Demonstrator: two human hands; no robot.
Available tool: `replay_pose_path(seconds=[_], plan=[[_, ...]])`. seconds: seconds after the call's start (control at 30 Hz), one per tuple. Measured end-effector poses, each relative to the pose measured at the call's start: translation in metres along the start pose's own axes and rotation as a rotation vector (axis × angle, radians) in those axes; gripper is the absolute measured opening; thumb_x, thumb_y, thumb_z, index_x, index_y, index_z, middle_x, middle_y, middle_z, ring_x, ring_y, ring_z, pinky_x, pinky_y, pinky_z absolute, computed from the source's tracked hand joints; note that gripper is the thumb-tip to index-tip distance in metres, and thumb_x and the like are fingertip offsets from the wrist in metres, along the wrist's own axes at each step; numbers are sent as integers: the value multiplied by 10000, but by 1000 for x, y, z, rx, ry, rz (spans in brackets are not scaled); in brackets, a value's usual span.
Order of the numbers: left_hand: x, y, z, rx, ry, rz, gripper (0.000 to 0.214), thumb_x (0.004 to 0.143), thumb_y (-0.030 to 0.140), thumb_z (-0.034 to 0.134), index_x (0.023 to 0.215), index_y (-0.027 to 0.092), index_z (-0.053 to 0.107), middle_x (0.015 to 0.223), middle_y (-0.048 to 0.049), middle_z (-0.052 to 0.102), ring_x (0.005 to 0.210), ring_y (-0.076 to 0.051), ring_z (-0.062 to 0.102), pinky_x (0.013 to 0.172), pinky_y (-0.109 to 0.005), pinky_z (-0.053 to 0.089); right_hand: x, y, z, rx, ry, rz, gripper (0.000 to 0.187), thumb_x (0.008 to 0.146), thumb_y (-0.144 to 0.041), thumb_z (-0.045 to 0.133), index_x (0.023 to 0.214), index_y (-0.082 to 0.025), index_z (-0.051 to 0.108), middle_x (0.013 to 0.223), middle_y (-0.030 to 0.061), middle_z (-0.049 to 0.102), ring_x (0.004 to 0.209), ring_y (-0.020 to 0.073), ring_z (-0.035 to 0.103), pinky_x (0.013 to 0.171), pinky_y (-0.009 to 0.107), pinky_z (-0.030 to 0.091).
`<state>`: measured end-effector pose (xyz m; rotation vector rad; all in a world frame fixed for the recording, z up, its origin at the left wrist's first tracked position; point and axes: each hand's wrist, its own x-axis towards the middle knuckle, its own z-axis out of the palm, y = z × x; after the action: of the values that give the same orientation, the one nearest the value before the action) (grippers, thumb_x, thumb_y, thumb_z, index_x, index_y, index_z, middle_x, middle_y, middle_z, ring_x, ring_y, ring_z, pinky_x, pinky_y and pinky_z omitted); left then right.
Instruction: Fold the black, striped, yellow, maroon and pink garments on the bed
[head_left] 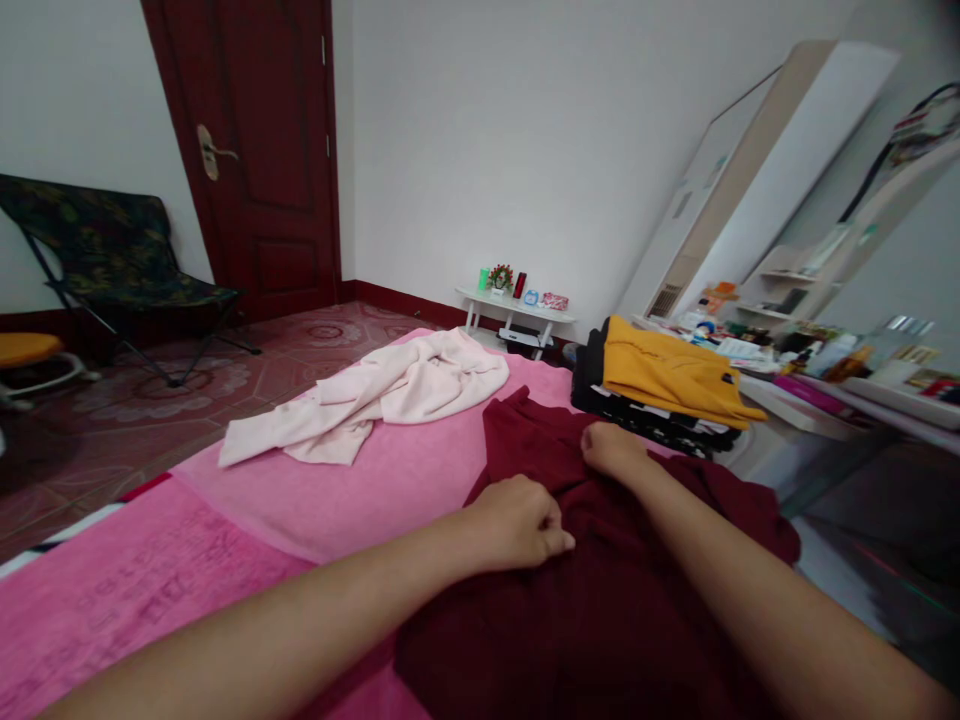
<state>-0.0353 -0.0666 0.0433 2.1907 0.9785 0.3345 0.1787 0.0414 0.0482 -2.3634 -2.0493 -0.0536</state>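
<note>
Garment (592, 630) of matte maroon cloth, rumpled into soft folds, fills the lower centre of the frame on a plush pink blanket (352, 505). The left hand (525, 525) pinches its fabric in a closed grip; the right hand (619, 455) curls on it, fingertips hidden, so I cannot tell its grip. Right of centre, ribbed-edged mustard knitwear (675, 370) tops folded black clothes (592, 385).

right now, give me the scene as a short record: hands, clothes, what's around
left hand: curled shut on the maroon garment
right hand: curled shut on the same garment, farther forward
pale garment: spread loosely on pink bedding
stack: mustard garment atop dark folded clothes
background: low white table, dark red door
</note>
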Motion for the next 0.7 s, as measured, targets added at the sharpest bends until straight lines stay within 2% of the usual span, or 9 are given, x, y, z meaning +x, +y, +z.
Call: replay_pose_path(seconds=[0.07,0.1,0.2,0.27,0.33,0.37,0.5,0.57,0.7], plan=[[7,-13,8,133,254,35,234,842,337,504,757,188,663,754,-40,689,688,-164,618,669,-278,445,17,-10,3,95,31,-40,163,734,-186,571,841,-201,693,971,113,696,942,260,648,783,344,472],[9,-19,13,162,309,32,236,848,337,495,772,193,666,761,-38,693,699,-169,619,675,-281,439,26,-15,6,143,40,-51,173,736,-191,577,868,-208,687,942,92,702,917,235,654,772,313,471],[11,-29,23,185,308,50,225,851,350,494,785,212,659,783,-24,703,714,-176,626,665,-280,433,56,-31,23,263,40,-49,342,771,-247,585,1105,-181,612,827,62,708,779,176,668,693,254,476],[11,-31,25,209,292,76,206,847,343,496,784,218,648,812,-19,708,731,-185,633,659,-284,432,73,-44,34,339,29,-42,562,805,-323,573,1315,-129,439,771,46,707,659,152,657,616,241,476],[12,-32,26,232,279,84,198,844,338,495,774,217,636,815,-20,707,725,-193,638,643,-289,434,89,-56,43,436,17,-54,717,818,-399,561,1408,-99,285,753,35,707,579,142,636,558,238,468],[13,-32,26,239,274,84,200,846,339,491,774,215,631,812,-21,706,718,-195,639,636,-291,435,96,-62,46,473,15,-65,724,813,-422,565,1404,-103,295,743,31,706,559,141,627,546,239,463],[15,-33,26,237,256,81,227,863,357,465,787,208,619,818,-34,701,706,-195,642,627,-297,445,120,-78,51,471,35,-85,331,742,-317,631,1026,-146,637,662,30,684,598,169,630,591,254,459],[15,-34,26,230,253,87,236,869,361,455,793,202,612,826,-40,699,708,-197,645,628,-303,450,129,-81,52,455,82,-56,177,749,-249,595,881,-148,658,684,54,687,677,188,646,640,260,462],[15,-36,27,220,261,102,228,868,358,456,784,193,590,815,-38,695,704,-205,648,609,-307,450,136,-82,53,494,134,6,151,802,-212,517,857,-139,638,713,86,696,699,187,655,650,259,478]])
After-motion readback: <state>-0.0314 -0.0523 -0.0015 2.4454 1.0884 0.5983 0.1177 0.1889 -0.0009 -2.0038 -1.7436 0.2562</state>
